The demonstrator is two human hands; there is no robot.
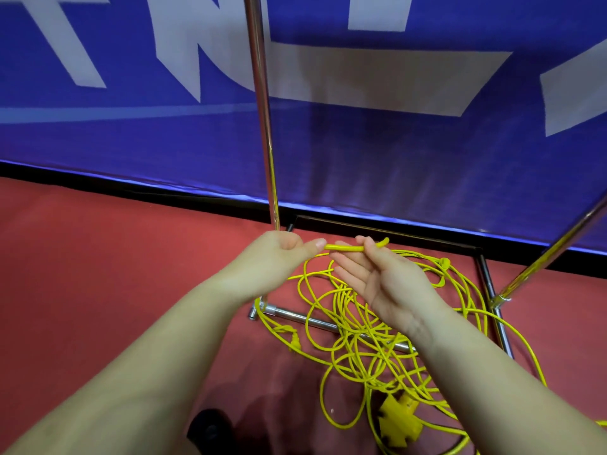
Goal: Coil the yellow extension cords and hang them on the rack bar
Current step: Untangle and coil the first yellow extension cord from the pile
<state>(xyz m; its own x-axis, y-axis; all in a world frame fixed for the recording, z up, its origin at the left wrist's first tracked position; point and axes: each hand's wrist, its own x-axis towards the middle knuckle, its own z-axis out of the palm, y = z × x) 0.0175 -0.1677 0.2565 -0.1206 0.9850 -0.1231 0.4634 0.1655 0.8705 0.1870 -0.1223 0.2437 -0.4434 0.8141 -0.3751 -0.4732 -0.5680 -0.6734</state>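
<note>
A tangled heap of yellow extension cord [354,336] lies on the red floor across the chrome rack's base, with a yellow multi-outlet block [399,420] at the near side. My left hand [282,249] pinches one short raised stretch of cord [345,247] between thumb and curled fingers. My right hand [381,274] is palm up, fingers mostly straight, with the same stretch passing under its thumb. A chrome rack upright [262,110] rises just behind my left hand. The rack's top bar is out of view.
A blue banner [361,152] with white letters hangs behind the rack. A second chrome post [555,251] slants up at the right. The rack's base tubes [312,320] lie on the floor under the cord. A dark shoe tip [210,428] shows at the bottom edge.
</note>
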